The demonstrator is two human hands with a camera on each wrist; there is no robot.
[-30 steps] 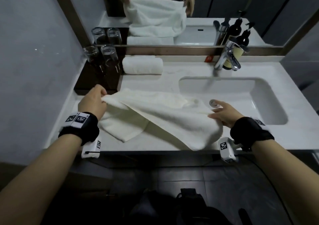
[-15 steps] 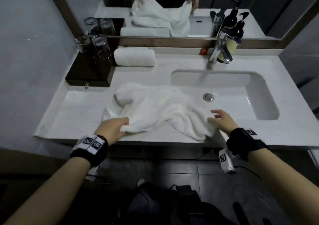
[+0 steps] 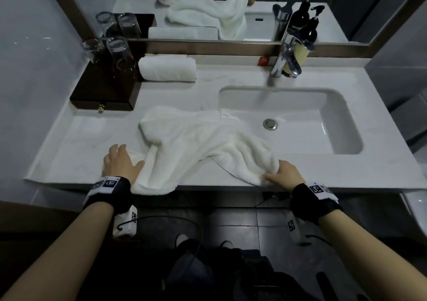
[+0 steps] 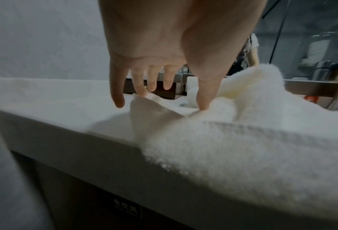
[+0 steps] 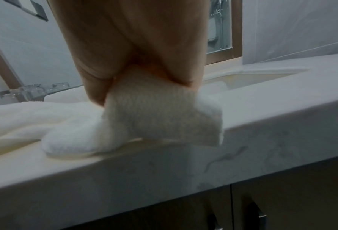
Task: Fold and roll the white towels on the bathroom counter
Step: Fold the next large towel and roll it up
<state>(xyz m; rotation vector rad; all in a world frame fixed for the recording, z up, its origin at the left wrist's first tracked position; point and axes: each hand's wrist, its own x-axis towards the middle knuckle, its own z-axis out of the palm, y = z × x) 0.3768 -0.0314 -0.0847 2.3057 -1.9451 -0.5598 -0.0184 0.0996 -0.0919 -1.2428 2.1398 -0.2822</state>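
Note:
A crumpled white towel (image 3: pixel 198 143) lies on the white counter (image 3: pixel 69 143) left of the sink, and one end hangs over the front edge. My left hand (image 3: pixel 120 162) hovers at the towel's near left end with fingers (image 4: pixel 116 93) straight and spread. Its thumb (image 4: pixel 203 96) touches the towel (image 4: pixel 243 147). My right hand (image 3: pixel 282 173) pinches the near right corner of the towel (image 5: pixel 160 118) between thumb and fingers at the counter's front edge. A rolled white towel (image 3: pixel 167 70) lies at the back, by the mirror.
The sink (image 3: pixel 342 120) with its drain takes up the right half of the counter, and a chrome faucet (image 3: pixel 286 62) stands behind it. A dark wooden box (image 3: pixel 104 92) carrying glasses (image 3: pixel 115 53) sits at the back left. Pump bottles (image 3: pixel 300 53) stand behind the faucet.
My left hand has let go of the towel, shifted left and opened its fingers. My right hand has closed on the near right corner. The towel now lies spread wider along the front edge.

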